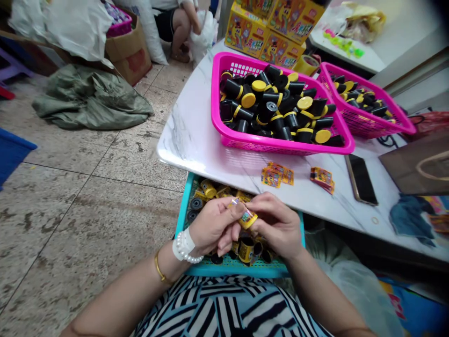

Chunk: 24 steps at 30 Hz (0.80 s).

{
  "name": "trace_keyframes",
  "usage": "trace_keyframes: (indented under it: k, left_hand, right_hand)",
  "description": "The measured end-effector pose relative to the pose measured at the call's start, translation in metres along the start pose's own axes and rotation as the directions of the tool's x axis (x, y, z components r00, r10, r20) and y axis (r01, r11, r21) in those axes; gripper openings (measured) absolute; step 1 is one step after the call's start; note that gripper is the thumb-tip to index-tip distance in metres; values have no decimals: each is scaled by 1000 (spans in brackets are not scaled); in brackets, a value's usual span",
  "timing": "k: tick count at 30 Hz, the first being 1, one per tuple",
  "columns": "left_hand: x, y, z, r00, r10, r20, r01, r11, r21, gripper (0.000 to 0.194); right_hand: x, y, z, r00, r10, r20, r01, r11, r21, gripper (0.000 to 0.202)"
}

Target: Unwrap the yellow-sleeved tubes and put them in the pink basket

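Observation:
Above a teal basket (242,270), my left hand (217,222) is closed round a small yellow-labelled cup (248,218). The fingers of my right hand (277,222) pinch the same cup from the other side, and part of it is hidden by both hands. Underneath, the basket holds several small black cups (246,249) with yellow printed labels. Just beyond my hands on the table lie a loose pile of orange printed labels (277,175) and a neater stack of labels (322,179).
A pink basket (287,146) of black cups with yellow lids stands on the marble-patterned table (185,135), a second pink basket (368,122) behind it. Yellow printed boxes (245,35) are stacked at the back. A phone (361,179) lies right. Another person (178,28) crouches far off.

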<state>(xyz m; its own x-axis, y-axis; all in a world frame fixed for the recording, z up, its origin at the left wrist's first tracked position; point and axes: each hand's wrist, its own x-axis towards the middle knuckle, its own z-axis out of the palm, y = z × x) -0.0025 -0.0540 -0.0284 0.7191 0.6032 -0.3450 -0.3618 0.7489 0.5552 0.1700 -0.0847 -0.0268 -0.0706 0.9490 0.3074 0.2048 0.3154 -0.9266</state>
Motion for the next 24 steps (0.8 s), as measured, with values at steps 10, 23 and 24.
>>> trace_keyframes:
  k: [10,23,24]
  left_hand:
    - [-7,9,-12,980,130,-151,15,707,707,40]
    - [20,40,6,810,581,-84,-132,320,938,31]
    - [21,39,5,815,573,-90,-134,337,932,31]
  right_hand:
    - [33,13,-41,985,-170,-25,130,829,-544,19]
    - [55,31,-62,987,-162,-4,114,708,-697,12]
    - [55,32,-63,984,-177,10,132,698,-704,10]
